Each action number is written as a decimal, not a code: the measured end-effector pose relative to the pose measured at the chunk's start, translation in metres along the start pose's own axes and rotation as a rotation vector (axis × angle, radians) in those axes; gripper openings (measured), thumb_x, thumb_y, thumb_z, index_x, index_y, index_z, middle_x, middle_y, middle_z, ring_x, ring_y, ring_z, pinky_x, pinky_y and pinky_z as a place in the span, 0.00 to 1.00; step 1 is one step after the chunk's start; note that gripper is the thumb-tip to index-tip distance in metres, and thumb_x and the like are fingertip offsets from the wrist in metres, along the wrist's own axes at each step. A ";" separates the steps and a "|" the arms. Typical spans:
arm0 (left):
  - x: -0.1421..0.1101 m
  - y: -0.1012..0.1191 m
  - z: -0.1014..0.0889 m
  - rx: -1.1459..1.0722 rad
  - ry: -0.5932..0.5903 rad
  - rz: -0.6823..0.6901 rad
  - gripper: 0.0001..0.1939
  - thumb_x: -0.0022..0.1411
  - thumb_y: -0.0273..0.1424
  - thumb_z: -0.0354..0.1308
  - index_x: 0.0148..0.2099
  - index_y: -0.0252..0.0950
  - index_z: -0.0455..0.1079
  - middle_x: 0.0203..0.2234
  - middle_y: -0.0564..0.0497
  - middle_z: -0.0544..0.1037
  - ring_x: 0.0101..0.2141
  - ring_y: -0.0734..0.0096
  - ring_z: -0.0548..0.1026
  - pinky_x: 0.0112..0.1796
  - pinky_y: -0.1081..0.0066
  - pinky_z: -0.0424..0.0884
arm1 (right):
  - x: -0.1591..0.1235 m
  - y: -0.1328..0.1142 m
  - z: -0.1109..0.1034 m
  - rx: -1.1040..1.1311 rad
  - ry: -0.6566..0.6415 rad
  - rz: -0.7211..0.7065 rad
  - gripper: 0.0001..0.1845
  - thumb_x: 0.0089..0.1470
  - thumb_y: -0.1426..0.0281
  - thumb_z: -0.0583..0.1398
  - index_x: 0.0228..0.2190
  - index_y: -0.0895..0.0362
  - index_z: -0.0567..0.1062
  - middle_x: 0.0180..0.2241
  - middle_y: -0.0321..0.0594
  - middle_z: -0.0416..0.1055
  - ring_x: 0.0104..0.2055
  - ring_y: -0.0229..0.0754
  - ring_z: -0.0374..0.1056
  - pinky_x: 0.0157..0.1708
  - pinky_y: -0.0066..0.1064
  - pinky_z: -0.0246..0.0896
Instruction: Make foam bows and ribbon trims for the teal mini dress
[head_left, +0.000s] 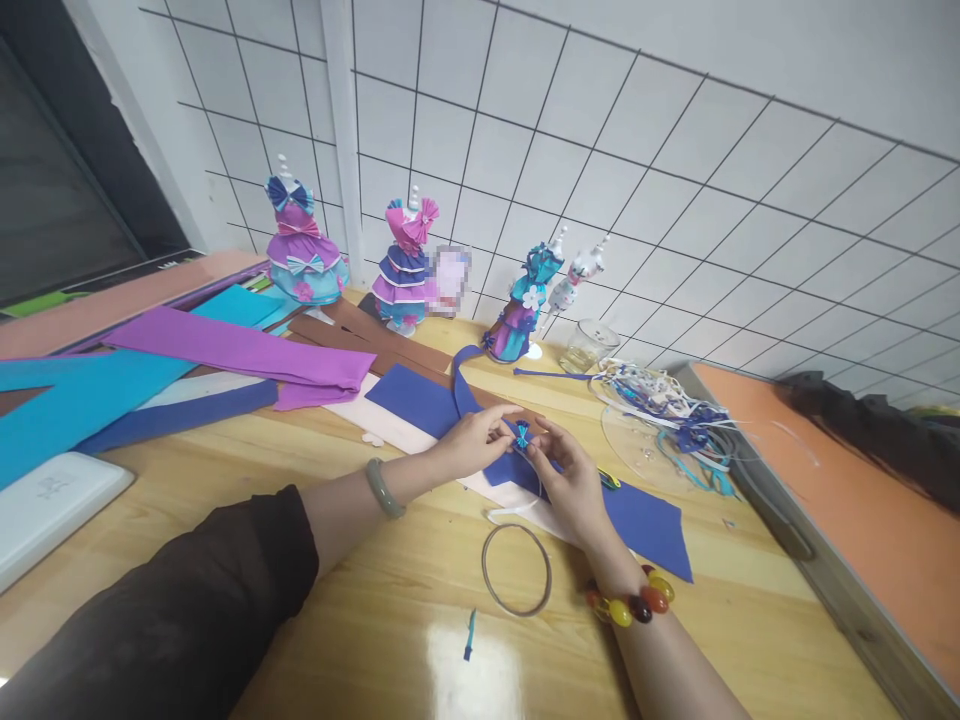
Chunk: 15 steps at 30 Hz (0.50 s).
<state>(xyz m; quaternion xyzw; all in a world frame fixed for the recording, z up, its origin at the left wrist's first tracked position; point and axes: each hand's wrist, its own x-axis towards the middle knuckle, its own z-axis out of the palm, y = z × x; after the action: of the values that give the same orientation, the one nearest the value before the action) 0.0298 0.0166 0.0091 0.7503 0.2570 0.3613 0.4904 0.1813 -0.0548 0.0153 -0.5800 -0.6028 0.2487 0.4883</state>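
A small bow [522, 433] in blue and turquoise is pinched between the fingertips of both hands. From the left side, my left hand [474, 441] has its thumb and fingers closed at the bow's edge. My right hand [570, 478] grips it from the other side, thumb low on the bow. Beneath the hands lies a dark blue strip [649, 528] over a pale pink strip [345, 413]. A thin white strand [517, 503] hangs below the right thumb. Beside the right hand, a yellow-green cutter [609, 480] is partly covered.
Several small dress forms, including one in purple and turquoise [305, 250], stand along the tiled wall. A glass [589, 346] and a pile of scraps [667, 400] are at right. Purple fabric [247, 345] and a white device [60, 510] lie left. A ring [486, 580] sits in front.
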 end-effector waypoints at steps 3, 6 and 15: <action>0.001 -0.003 -0.001 0.021 0.024 0.016 0.22 0.53 0.24 0.49 0.53 0.34 0.58 0.27 0.53 0.73 0.28 0.78 0.70 0.33 0.75 0.66 | 0.000 0.003 0.000 0.001 -0.005 0.006 0.23 0.50 0.64 0.56 0.48 0.56 0.64 0.31 0.40 0.68 0.34 0.40 0.65 0.39 0.38 0.61; 0.002 -0.006 -0.002 0.080 0.030 0.046 0.23 0.54 0.24 0.49 0.53 0.35 0.58 0.28 0.53 0.72 0.29 0.78 0.70 0.34 0.75 0.66 | 0.001 0.006 -0.001 -0.008 -0.005 0.017 0.24 0.49 0.64 0.56 0.48 0.56 0.64 0.31 0.39 0.68 0.34 0.40 0.64 0.38 0.37 0.61; 0.001 -0.005 -0.005 0.094 0.004 0.050 0.23 0.54 0.25 0.49 0.54 0.37 0.58 0.29 0.53 0.72 0.30 0.77 0.69 0.35 0.75 0.66 | 0.001 0.006 -0.002 -0.002 -0.010 0.027 0.23 0.49 0.64 0.57 0.48 0.55 0.64 0.30 0.38 0.67 0.33 0.39 0.64 0.37 0.35 0.61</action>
<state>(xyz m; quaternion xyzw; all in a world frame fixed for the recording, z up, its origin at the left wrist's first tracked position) 0.0265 0.0218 0.0059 0.7779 0.2558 0.3627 0.4448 0.1864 -0.0529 0.0113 -0.5874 -0.5975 0.2575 0.4812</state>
